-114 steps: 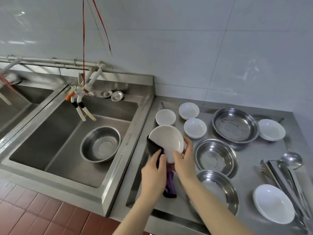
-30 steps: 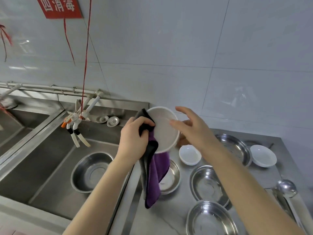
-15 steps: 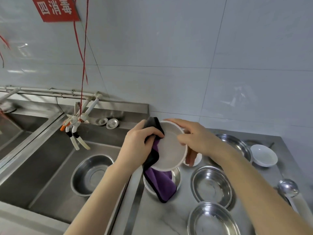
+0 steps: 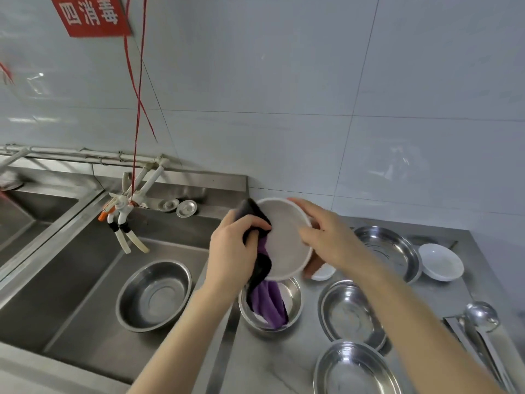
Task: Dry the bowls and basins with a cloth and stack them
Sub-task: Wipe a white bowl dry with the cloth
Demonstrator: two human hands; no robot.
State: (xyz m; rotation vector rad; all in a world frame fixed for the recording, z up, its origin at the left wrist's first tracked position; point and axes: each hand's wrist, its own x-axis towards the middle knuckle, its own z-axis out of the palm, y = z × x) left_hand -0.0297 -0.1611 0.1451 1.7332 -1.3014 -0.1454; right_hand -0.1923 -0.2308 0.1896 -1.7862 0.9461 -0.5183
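You get bright, even light, with soft glare on the glossy white wall tiles [image 4: 284, 81] and on the round steel basin [image 4: 154, 294] in the left sink. Your left hand [image 4: 231, 251] and right hand [image 4: 332, 240] are slightly motion-blurred, and straight lines bow near the edges.

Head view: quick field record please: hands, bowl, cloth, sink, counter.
white bowl: tilted, raised above counter
right hand: holds white bowl by its right rim
left hand: grips cloth, pressed to bowl's left rim
cloth: black and purple, tail hanging over steel bowl
sink: one steel basin inside
counter: three steel basins, small white bowl, ladle
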